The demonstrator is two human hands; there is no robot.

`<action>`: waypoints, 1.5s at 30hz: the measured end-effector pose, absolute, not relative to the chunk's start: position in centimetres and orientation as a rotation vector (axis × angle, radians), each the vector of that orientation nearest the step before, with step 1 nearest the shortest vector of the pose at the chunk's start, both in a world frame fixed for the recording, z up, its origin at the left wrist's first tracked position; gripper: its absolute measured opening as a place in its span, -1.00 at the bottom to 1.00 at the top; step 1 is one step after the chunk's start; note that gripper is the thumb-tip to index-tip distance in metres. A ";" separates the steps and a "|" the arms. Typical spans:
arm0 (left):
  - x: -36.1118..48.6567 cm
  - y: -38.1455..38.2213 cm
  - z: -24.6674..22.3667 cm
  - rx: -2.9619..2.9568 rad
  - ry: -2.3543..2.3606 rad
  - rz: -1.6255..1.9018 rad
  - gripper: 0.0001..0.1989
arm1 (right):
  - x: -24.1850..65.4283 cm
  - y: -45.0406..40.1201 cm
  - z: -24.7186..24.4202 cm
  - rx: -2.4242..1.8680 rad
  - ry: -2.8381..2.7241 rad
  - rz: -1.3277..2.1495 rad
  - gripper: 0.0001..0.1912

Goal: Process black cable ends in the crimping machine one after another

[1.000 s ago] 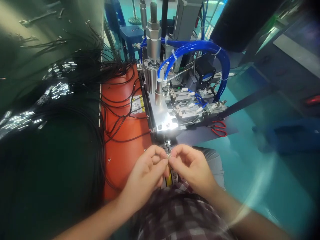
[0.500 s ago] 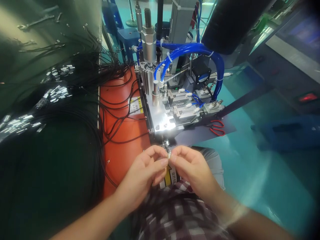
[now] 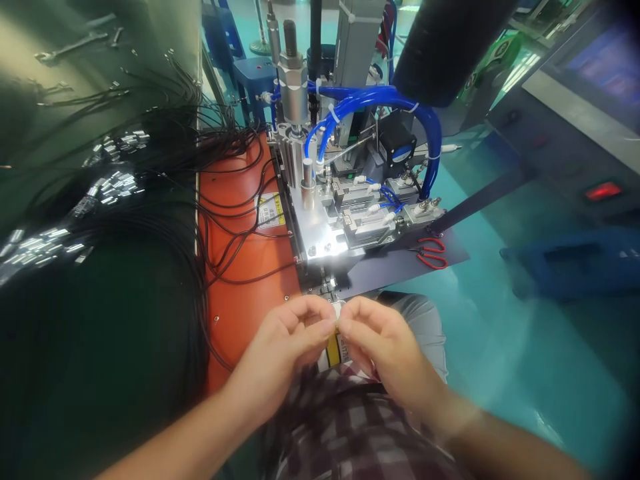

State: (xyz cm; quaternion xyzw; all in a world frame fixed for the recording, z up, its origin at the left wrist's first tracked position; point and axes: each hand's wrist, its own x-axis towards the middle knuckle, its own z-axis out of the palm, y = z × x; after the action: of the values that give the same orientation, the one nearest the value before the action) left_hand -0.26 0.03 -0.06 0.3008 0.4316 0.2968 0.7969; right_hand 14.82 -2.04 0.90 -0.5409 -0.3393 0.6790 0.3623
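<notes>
Both hands meet at the front of a metal press-like machine (image 3: 325, 230), above my lap. My left hand (image 3: 295, 337) is closed, thumb pinched to the fingertips. Facing it, my right hand (image 3: 383, 333) is pinched the same way, their fingertips almost touching. What sits between the fingertips is too small and hidden to name. Just below the hands shows a yellow and white label (image 3: 331, 353). Black cables (image 3: 240, 233) with bright metal ends lie to the left of my left hand.
An orange plate (image 3: 240, 313) lies left of the machine. Blue air hoses (image 3: 380, 97) arch over the machine. Red-handled pliers (image 3: 431, 253) rest on a dark sheet at the right. A wrench (image 3: 73, 47) lies at the far left, and a blue stool (image 3: 257, 77) stands behind.
The view has shifted slightly, so the machine sits a little further left. Both hands stay pinched together at nearly the same place, slightly lower in the picture.
</notes>
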 end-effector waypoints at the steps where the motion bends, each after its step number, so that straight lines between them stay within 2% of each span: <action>1: -0.2 0.1 -0.1 0.647 0.926 0.621 -0.81 | 14.9 -1.9 0.9 -1.385 -0.854 1.769 -0.75; 11: -0.4 0.3 0.2 0.813 1.133 0.534 -0.81 | 15.1 -2.1 0.2 -1.463 -1.023 1.583 -0.82; 19: -0.2 0.6 0.1 0.561 1.109 0.630 -0.76 | 14.7 -0.8 0.3 -1.464 -0.995 1.697 -0.81; 30: -0.7 1.5 0.1 0.489 1.118 0.632 -0.77 | 14.8 0.2 -0.4 -1.506 -1.310 1.449 -0.86; 34: -0.6 1.4 0.2 0.472 1.113 0.627 -0.77 | 14.9 0.0 -0.4 -1.470 -1.382 1.468 -0.85; 40: -0.5 1.4 0.2 0.480 1.122 0.599 -0.74 | 15.7 0.2 0.0 -1.491 -1.460 1.339 -0.95; 45: -0.4 1.3 0.1 0.517 1.128 0.570 -0.74 | 15.6 0.1 0.1 -1.460 -1.598 1.184 -0.89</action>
State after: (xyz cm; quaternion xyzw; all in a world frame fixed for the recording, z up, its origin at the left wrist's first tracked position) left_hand -0.38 1.30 0.11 0.2389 0.5212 0.2632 0.7759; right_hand 15.56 0.10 0.13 -0.5584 -0.6113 0.4528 0.3309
